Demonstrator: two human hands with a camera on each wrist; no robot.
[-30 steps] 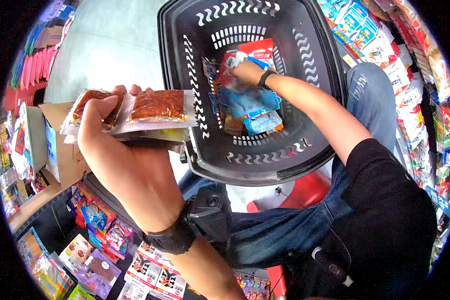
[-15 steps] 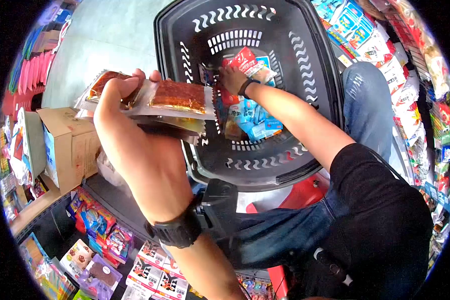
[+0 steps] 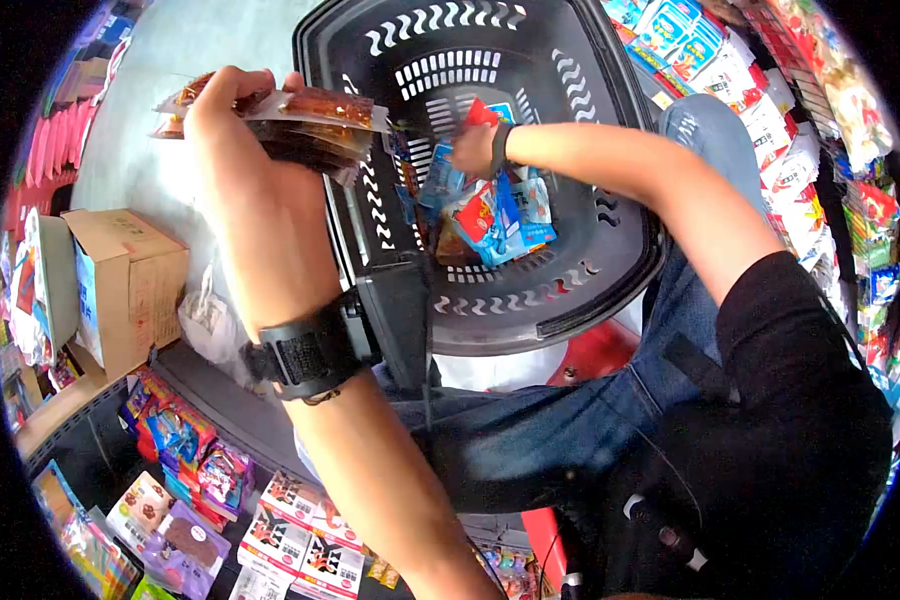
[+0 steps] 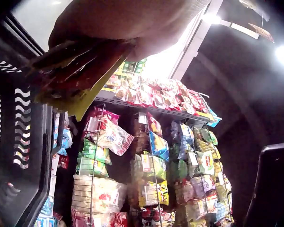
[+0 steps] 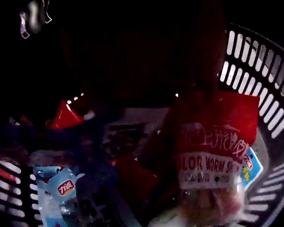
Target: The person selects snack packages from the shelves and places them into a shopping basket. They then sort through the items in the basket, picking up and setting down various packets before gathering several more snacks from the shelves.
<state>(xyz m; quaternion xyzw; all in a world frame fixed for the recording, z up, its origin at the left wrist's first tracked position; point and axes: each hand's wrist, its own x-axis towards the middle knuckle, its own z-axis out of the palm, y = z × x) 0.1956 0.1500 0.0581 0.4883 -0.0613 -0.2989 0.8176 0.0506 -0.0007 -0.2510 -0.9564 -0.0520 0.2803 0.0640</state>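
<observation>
My left hand grips a stack of clear-wrapped, reddish-brown snack packs beside the basket's left rim. In the left wrist view the pack edges fan out below the hand. My right hand is down inside the black shopping basket, among snack packets. Near its fingers lies a blue packet, with a red-and-blue pile just below. The right wrist view is dark; a red gummy worm bag shows close under the hand, whose fingers are hidden, so I cannot tell whether they hold anything.
A cardboard box stands at the left, near a white plastic bag. Packaged snacks line the lower-left shelf and the right-hand shelves. Below the basket are a red stool and the person's jeans. Hanging snack bags fill a rack.
The left hand has risen with its stack, which now tilts. The right hand has moved about within the basket, and the packets there lie differently, a red one now over the blue ones.
</observation>
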